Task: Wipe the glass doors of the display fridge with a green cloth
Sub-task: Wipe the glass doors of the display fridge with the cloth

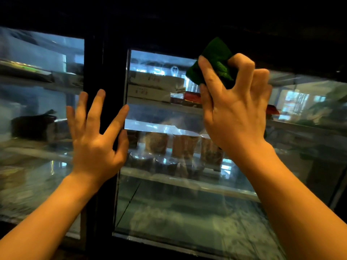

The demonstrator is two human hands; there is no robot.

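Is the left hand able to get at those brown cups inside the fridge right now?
Probably not. The left hand is spread against the dark frame, and the glass door looks shut in front of the brown cups.

Behind the glass in front of me, an upper shelf (pixel 150 102) carries stacked white boxes (pixel 150 85). The shelf below (pixel 187 182) holds a row of brown-filled cups (pixel 185 145) above lidded tubs (pixel 165 162).
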